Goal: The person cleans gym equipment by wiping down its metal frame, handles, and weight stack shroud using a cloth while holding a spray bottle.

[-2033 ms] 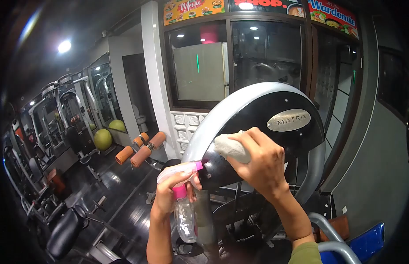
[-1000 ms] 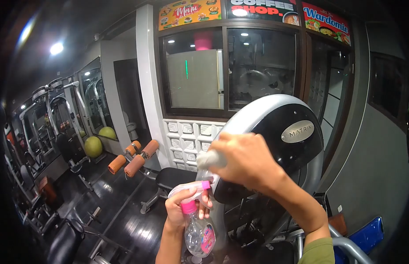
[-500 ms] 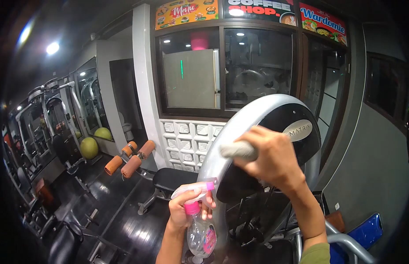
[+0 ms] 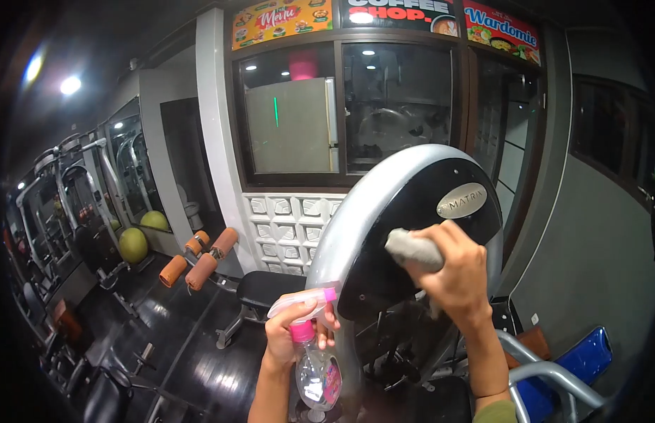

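Note:
My left hand [image 4: 285,335] is wrapped round the neck of a clear spray bottle [image 4: 315,381] with a pink and white trigger head. The bottle is upright beside the lower part of a gym machine's silver frame [image 4: 332,243]. My right hand [image 4: 458,275] grips a bunched grey cloth [image 4: 412,249] in front of the machine's black side panel [image 4: 398,218]. Whether the cloth touches the panel I cannot tell. Above the right hand, an oval badge [image 4: 462,200] on the panel reads MATRIX.
Left of the machine stand a black bench [image 4: 271,285] and orange foam rollers [image 4: 200,261]. Further left are more gym machines and a green ball [image 4: 133,245]. A window [image 4: 398,106] is behind the machine; silver tubes [image 4: 553,381] and a blue pad [image 4: 585,356] lie lower right.
My right hand and the cloth have moved right and slightly down, off the silver rim to over the black panel. The left hand keeps its hold on the bottle. The view has shifted slightly.

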### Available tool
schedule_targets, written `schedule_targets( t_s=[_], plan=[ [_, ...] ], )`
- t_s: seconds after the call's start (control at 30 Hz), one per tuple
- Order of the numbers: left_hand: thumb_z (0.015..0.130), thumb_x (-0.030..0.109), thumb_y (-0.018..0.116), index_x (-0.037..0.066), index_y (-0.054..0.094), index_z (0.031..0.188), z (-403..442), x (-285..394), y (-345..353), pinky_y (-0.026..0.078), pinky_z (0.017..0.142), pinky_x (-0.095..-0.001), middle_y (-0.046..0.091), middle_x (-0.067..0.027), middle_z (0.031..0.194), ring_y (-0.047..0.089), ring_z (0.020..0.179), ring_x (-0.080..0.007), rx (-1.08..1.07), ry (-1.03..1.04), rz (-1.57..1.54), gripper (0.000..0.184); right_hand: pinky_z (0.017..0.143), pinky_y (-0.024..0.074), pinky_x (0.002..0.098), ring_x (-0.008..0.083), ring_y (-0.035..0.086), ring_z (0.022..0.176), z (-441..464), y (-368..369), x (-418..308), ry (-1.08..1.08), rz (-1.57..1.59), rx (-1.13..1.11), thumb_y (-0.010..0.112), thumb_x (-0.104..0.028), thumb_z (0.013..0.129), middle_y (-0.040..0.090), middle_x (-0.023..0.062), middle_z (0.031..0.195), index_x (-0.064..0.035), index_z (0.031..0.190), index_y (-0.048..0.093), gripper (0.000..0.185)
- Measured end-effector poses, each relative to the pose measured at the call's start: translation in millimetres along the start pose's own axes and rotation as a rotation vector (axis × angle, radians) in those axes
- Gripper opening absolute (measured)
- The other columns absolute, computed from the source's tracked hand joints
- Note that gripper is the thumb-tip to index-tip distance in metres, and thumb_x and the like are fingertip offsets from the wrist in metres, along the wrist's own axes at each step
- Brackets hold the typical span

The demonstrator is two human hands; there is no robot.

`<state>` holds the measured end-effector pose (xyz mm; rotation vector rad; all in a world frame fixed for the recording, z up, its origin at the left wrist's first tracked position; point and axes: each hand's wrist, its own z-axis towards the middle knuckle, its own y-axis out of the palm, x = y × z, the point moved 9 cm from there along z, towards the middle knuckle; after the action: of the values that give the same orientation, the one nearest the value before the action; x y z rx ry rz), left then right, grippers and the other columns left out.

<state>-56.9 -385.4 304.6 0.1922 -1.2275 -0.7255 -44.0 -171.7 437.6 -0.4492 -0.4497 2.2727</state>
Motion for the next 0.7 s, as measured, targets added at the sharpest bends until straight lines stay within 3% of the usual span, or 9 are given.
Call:
schedule_targets(
  t_s=[0.07, 0.17, 0.27, 0.47, 0.7],
  plan=[
    [0.091, 0.026, 0.053, -0.009, 0.063, 0.088, 0.2, 0.0, 1.4, 0.057, 0.053, -0.0317, 0.066, -0.0218, 0.076, 0.062, 0.047, -0.0208, -0.002, 0.006, 0.012, 0.037, 0.066, 0.0551, 0.0408, 0.0302, 0.067, 0.075, -2.7, -0.7, 12.1, 0.049, 0.035, 0.014, 0.083, -0.016, 0.067, 0.063, 0.0068, 0.089, -0.0121, 0.099, 0.068, 0.036],
    [0.091, 0.027, 0.053, -0.008, 0.063, 0.087, 1.2, 1.1, 2.6, 0.057, 0.053, -0.0318, 0.066, -0.0218, 0.076, 0.062, 0.047, -0.0207, 0.001, 0.008, 0.038, 0.037, 0.067, 0.0556, 0.0405, 0.029, 0.068, 0.08, -24.7, 12.8, -7.5, -0.061, 0.113, -0.052, 0.085, -0.013, 0.064, 0.062, 0.0067, 0.093, -0.0131, 0.103, 0.067, 0.043],
    [0.09, 0.029, 0.053, -0.008, 0.063, 0.086, 0.3, -0.1, 0.3, 0.057, 0.051, -0.0325, 0.067, -0.0227, 0.076, 0.061, 0.046, -0.0215, 0.032, 0.005, 0.087, 0.038, 0.063, 0.0559, 0.0378, 0.0277, 0.068, 0.075, -51.6, 27.2, -17.0, -0.074, 0.171, -0.117, 0.085, -0.011, 0.063, 0.061, 0.0061, 0.092, -0.015, 0.105, 0.069, 0.046],
    [0.089, 0.03, 0.053, -0.008, 0.063, 0.086, -3.0, -2.5, 3.8, 0.055, 0.049, -0.0321, 0.067, -0.0212, 0.075, 0.06, 0.045, -0.0219, 0.09, 0.004, 0.143, 0.039, 0.069, 0.0557, 0.0406, 0.0311, 0.068, 0.08, -46.2, -9.5, 30.8, 0.122, 0.026, 0.202, 0.081, -0.009, 0.067, 0.065, 0.0089, 0.093, -0.011, 0.1, 0.068, 0.036],
    [0.089, 0.027, 0.056, -0.007, 0.064, 0.088, -1.4, -1.0, 25.6, 0.052, 0.051, -0.0275, 0.067, -0.0161, 0.076, 0.061, 0.048, -0.0176, 0.029, 0.022, 0.275, 0.036, 0.064, 0.0567, 0.0369, 0.0275, 0.068, 0.075, -77.6, 26.9, -1.1, -0.071, 0.179, -0.006, 0.083, -0.018, 0.07, 0.063, 0.0068, 0.091, -0.0131, 0.105, 0.069, 0.038]
  ],
)
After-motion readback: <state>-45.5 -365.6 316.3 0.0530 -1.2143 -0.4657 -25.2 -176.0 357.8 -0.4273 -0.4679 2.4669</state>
